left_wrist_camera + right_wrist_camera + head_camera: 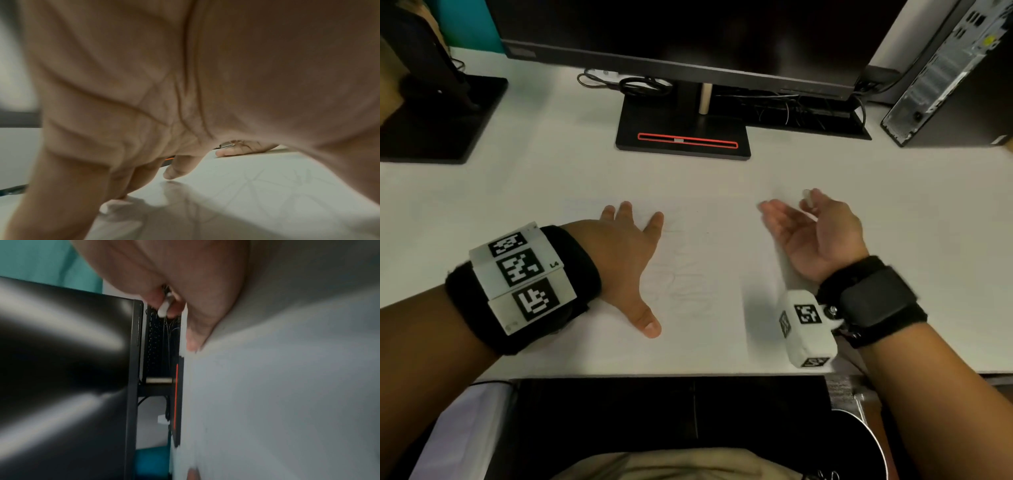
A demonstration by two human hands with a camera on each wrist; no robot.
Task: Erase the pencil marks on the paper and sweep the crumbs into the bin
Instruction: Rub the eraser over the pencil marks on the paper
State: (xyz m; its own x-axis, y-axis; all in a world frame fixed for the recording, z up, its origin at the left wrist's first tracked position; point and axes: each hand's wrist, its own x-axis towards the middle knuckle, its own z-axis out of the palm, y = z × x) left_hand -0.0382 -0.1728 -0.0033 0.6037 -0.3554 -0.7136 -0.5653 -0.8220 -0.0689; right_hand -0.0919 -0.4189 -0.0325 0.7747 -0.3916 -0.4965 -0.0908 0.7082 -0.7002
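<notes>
Paper (pixel 688 274) lies flat on bench (pixel 893 212), faint marks; left hand (pixel 626 260) presses it, fingers (pixel 654 222) spread and straight. Right hand (pixel 815 233), on edge just right of the sheet, pinches eraser (pixel 807 196) between thumb and forefinger. Right wrist view alone shows eraser's white body; monitor (pixel 688 41) behind.

Head view high, wrist views close
Head camera looks down on the table (pixel 722 192); both wrist cameras skim it, sharing the monitor base (pixel 177 402).
</notes>
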